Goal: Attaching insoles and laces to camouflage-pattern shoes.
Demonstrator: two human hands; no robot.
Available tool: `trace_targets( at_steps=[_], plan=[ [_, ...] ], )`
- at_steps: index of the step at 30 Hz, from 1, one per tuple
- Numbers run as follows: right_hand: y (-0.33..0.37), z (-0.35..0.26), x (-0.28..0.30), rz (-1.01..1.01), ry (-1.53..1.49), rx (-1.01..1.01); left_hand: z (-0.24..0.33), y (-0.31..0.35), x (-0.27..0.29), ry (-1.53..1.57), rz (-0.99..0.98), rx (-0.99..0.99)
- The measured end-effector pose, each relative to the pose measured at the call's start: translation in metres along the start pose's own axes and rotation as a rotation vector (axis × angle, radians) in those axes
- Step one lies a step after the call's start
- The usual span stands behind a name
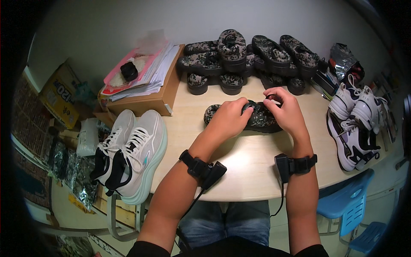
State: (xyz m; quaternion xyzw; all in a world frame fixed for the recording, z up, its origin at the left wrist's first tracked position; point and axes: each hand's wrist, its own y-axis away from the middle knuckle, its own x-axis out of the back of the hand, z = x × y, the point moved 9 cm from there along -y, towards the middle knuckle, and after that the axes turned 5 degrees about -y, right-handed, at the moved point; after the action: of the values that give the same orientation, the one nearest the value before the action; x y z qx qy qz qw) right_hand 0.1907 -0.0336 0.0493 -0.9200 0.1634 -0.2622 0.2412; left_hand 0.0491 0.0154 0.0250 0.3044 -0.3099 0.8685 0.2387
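A camouflage shoe [260, 118] with a dark sole lies crosswise on the table in front of me. My left hand [230, 117] is closed over its upper, fingers curled at the opening. On the shoe's right side, my right hand [286, 110] has thumb and fingers curled together around a small dark piece at its upper edge, perhaps a lace or loop; its kind is too small to make out. Both hands cover much of the shoe. Each wrist wears a black strap with a small black device and a cable.
Several more camouflage shoes [201, 63] are piled against the wall. Light grey sneakers [143, 145] stand at the left edge, white-and-black sneakers [344, 143] at the right. Behind the left pair is a cardboard box [169, 92] topped with papers [156, 79]. A blue chair [344, 201] stands lower right.
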Motion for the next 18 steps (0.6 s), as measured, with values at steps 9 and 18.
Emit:
trace_targets(
  at_steps=[9,18],
  plan=[
    [-0.006,0.032,0.021,0.175,-0.17,-0.121,-0.001,0.001,0.001,-0.015,-0.001,-0.001],
    [-0.002,0.04,0.037,0.334,-0.068,-0.174,-0.04,0.002,-0.007,0.405,-0.138,0.386]
  ],
)
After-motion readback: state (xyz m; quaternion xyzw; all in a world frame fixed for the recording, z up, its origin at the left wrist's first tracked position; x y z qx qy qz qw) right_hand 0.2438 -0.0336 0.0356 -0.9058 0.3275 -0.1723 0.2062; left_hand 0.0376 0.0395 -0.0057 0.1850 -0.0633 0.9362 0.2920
